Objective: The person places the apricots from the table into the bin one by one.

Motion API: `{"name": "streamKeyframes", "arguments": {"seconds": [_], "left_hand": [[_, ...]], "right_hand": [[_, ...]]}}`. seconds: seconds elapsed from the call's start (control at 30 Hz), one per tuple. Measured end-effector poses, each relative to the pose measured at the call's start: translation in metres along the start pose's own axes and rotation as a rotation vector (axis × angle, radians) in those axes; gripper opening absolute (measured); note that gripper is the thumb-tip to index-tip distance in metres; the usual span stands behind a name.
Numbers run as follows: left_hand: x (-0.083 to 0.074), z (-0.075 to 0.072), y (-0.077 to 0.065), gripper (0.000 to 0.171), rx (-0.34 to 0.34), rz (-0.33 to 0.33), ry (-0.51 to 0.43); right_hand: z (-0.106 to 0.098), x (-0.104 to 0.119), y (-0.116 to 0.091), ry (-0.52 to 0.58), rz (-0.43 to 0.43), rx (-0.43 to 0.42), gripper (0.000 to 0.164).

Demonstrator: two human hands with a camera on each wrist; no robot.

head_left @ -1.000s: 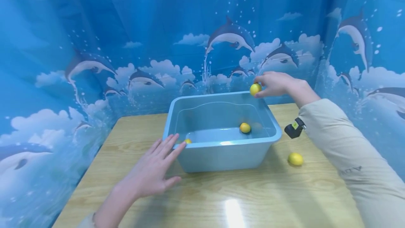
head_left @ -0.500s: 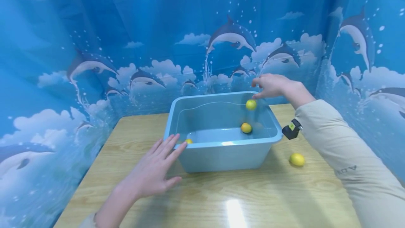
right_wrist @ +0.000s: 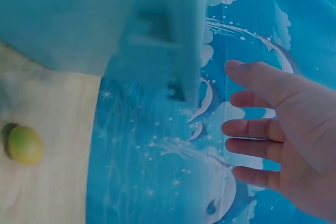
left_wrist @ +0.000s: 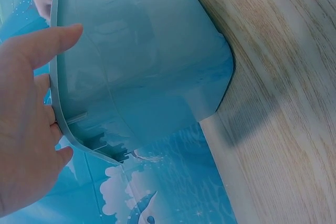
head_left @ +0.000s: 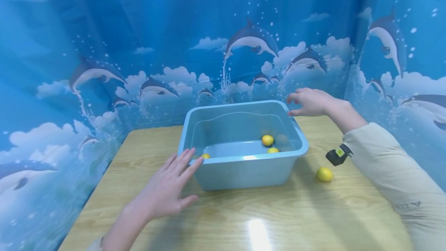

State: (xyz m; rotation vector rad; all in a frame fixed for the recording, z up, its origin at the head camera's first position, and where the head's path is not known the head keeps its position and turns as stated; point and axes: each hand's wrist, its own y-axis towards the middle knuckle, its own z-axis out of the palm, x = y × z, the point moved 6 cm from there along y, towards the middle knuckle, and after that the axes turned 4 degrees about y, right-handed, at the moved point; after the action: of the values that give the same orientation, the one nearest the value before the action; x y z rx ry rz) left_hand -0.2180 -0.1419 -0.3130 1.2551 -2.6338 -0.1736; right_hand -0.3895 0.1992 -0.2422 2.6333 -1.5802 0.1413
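Note:
A light blue plastic bin (head_left: 244,173) stands on the wooden table with three yellow lemons inside: one lemon (head_left: 267,140) toward the right, a second lemon (head_left: 273,150) just in front of it, and a third lemon (head_left: 206,156) at the left, partly hidden by the front rim. My left hand (head_left: 167,189) lies with straight, spread fingers at the bin's front left corner, fingertips at the rim. Just off the right rim, my right hand (head_left: 311,102) hovers with relaxed fingers and holds nothing. Another lemon (head_left: 324,174) rests on the table right of the bin, below the right forearm.
Blue curtains (head_left: 195,18) printed with dolphins and clouds enclose the table at the back and sides. A black device (head_left: 337,156) is strapped at the right wrist. The wooden table (head_left: 223,220) extends in front of the bin, with a bright reflection on it.
My right hand let go of a lemon, which dropped into the bin and now lies near the front right. The hand then moved right, past the rim. The left hand has stayed put.

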Motion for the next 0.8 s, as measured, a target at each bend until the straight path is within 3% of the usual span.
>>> {"name": "streamKeyframes", "arguments": {"seconds": [0.53, 0.8], "left_hand": [[-0.002, 0.000, 0.001, 0.095, 0.003, 0.008, 0.020], [-0.002, 0.000, 0.001, 0.096, -0.007, 0.011, 0.021]], "right_hand": [[0.049, -0.036, -0.074, 0.012, -0.094, -0.171, 0.038], [0.080, -0.050, -0.095, -0.015, -0.151, -0.223, 0.042]]}}
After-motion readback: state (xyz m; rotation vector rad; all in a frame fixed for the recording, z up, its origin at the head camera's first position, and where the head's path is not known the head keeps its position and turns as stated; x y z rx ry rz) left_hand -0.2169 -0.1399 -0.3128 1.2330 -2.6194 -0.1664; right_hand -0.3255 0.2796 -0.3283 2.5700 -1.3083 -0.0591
